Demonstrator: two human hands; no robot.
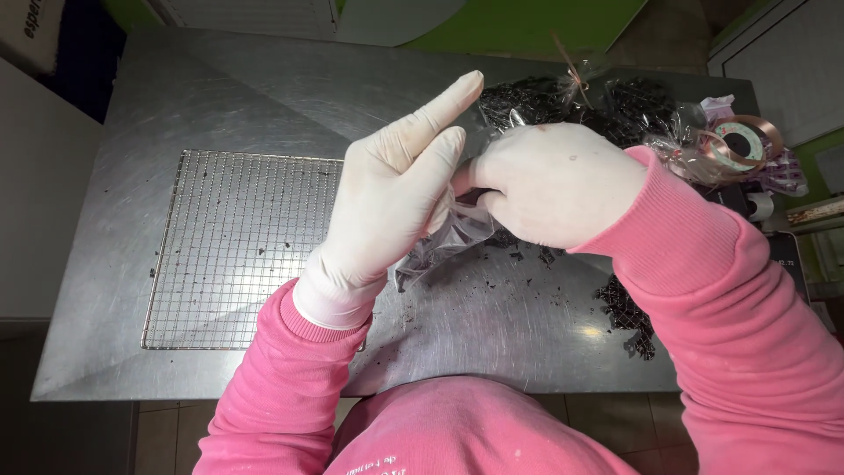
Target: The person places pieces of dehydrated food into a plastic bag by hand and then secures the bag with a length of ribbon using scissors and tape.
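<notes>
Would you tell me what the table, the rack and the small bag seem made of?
Table: likely stainless steel, brushed swirls with dull glare. Rack: thin metal wire, fine shiny grid. Small bag, pinched by both gloved hands: clear plastic film, crinkled and glossy.

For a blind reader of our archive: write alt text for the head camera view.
Two hands in white gloves, the left hand and the right hand, pinch a clear plastic bag over a steel table. An empty wire rack lies to the left, dark lattice pieces and filled bags to the right; pink sleeves.
</notes>
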